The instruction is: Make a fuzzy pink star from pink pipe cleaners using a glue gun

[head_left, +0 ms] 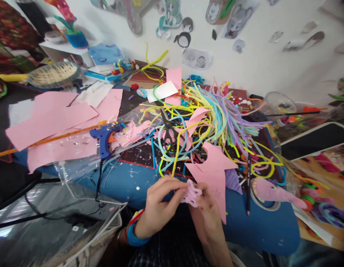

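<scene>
Between my two hands is a small light-pink piece of bent pipe cleaner (192,194), held just over the front edge of the table. My left hand (162,203), with a blue band at its wrist, pinches it from the left. The fingers of my right hand (208,205) close on its right side. A cut sheet of pink paper (216,181) lies right behind my right hand. Black-handled scissors (169,132) rest on the heap of pipe cleaners farther back. To the right are a dark pencil (248,185) and a pink plush-like figure (274,193) on a tape roll.
A blue glue gun (103,139) lies left of the scissors, its cord hanging off the edge. Large pink sheets (60,107) cover the left side. Bundled pastel pipe cleaners (219,111) fill the back middle. A tablet-like device (316,141) stands at right.
</scene>
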Motion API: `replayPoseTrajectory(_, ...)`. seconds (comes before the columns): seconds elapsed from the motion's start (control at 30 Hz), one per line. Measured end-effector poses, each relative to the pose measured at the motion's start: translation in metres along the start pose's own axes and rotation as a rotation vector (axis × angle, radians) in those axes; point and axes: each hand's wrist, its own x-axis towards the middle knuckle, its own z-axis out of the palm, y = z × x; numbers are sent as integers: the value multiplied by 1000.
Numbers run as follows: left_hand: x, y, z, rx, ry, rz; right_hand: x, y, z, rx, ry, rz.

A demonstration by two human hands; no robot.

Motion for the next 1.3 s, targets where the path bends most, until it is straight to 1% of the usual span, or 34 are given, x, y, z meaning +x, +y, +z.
replayPoseTrajectory(0.1, 0, 0, -1, -3, -25, 17, -1, 1, -1, 20, -12, -16)
replayPoseTrajectory(0.27, 1, 1, -1, 3, -46, 40, -1, 1, 0, 132, -49, -8)
replayPoseTrajectory(0.43, 2, 1, -4, 21, -46, 77, -2, 5, 2, 88, 11, -30)
replayPoseTrajectory(0.57, 5, 1, -6, 22, -73, 100, -2, 4, 1, 38, 56, -28)
replayPoseTrajectory(0.83, 8, 3, -8, 15, -107, 185, -2, 0, -1, 101, 6, -29)
replayPoseTrajectory(1.0, 6, 3, -7, 92, -125, 209, -1, 0, 0, 88, -27, -28)
replayPoseTrajectory(1.07, 5, 2, -5, 94, -128, 200, 0, 1, 0, 61, -16, -46)
replayPoseTrajectory(1.17, 6, 2, -3, 36, -133, 156, -1, 3, -1, 29, 18, -84)
replayPoseTrajectory(1.3, 7, 3, -1, -73, -122, 30, -4, 4, 0, -24, 16, -110)
